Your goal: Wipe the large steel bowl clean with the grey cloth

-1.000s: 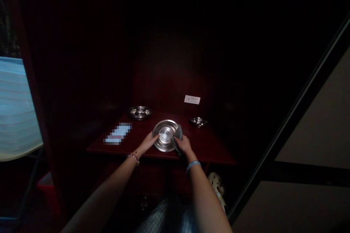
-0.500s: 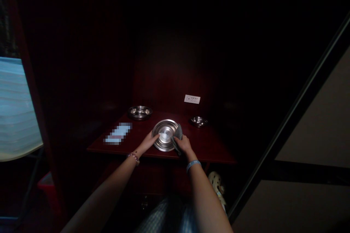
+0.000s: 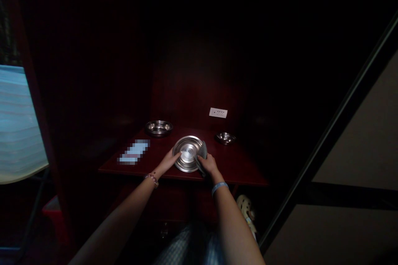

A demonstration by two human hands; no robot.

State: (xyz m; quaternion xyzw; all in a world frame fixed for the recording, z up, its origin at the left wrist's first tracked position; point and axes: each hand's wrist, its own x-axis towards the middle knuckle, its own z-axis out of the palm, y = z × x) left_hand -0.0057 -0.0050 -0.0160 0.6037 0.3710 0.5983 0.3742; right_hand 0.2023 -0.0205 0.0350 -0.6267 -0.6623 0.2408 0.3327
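Note:
A round stainless steel dish (image 3: 188, 153) is tilted toward me above the front of the dark red desk (image 3: 155, 161). My left hand (image 3: 168, 161) grips its left rim, thumb on the inside and the other fingers hidden behind. At the right rim, my right hand (image 3: 210, 162) is closed on a grey cloth (image 3: 202, 149), which is folded over the dish's edge. A larger steel bowl (image 3: 159, 128) stands at the back left of the desk, and a smaller steel bowl (image 3: 226, 138) rests at the back right.
A pixelated pale blue patch (image 3: 134, 152) covers something on the desk's left side. A white socket plate (image 3: 218, 112) is on the back wall. Below, at the right, is a cream clog (image 3: 245, 207). A red bin (image 3: 56, 213) and a whitish-blue chair (image 3: 21, 128) stand left of the side panel.
Almost nothing differs; both hands, the dish and the cloth keep nearly the same place, with only a slight shift of the whole view.

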